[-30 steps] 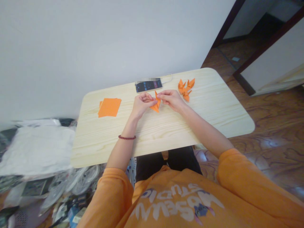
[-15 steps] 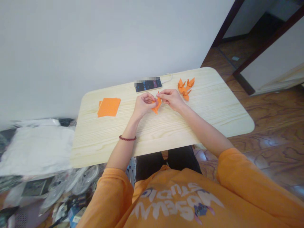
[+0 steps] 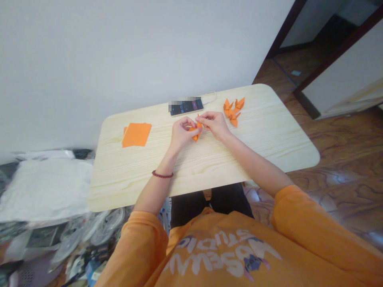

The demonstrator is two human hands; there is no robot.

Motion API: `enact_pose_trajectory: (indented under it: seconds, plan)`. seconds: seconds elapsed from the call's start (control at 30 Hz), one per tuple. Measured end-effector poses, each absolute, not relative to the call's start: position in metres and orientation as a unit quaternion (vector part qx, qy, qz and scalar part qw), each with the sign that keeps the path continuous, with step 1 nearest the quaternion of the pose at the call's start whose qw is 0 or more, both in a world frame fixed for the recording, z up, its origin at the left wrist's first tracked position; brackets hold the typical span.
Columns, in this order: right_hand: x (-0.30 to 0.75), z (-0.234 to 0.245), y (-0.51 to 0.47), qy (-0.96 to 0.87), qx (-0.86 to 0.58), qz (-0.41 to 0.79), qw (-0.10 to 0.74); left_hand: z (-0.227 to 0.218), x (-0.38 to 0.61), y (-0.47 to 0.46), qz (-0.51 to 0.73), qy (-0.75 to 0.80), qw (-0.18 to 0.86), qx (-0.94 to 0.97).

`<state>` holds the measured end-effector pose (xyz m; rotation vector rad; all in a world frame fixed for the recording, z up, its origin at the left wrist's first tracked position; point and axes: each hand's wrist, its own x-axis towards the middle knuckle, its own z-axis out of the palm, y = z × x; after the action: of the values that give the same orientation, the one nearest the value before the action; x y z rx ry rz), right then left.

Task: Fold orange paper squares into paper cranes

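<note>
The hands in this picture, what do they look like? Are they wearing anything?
The left hand and right hand are bare, with no gloves. Loose orange sleeves end above the bare forearms, and a thin dark red bracelet circles the left wrist.

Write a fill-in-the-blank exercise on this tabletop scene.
1. The left hand wears a dark red ____ at the wrist.
2. Folded paper pinched by the right hand is ____ in colour.
3. A stack of orange sheets lies at the ____ end of the pale wooden table.
4. A ____ with a cable lies near the far edge.

Answers: bracelet, orange, left, phone.
</note>
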<state>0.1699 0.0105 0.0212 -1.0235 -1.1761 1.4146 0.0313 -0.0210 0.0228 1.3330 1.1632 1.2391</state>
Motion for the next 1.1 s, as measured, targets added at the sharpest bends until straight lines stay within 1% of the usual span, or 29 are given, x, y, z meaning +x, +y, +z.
enact_pose_trajectory:
  seconds: [0.23, 1.1]
  plan:
    - [0.1711, 0.0212, 0.0115, -0.491, -0.423, 0.568, 0.506, 0.0191, 0.0313, -0.0188, 0.506, 0.48, 0.465, 0.546]
    - [0.1735, 0.0271, 0.0122, -0.45, -0.39, 0.63, 0.499, 0.0221, 0.026, -0.0166, 0.506, 0.481, 0.499, 0.514]
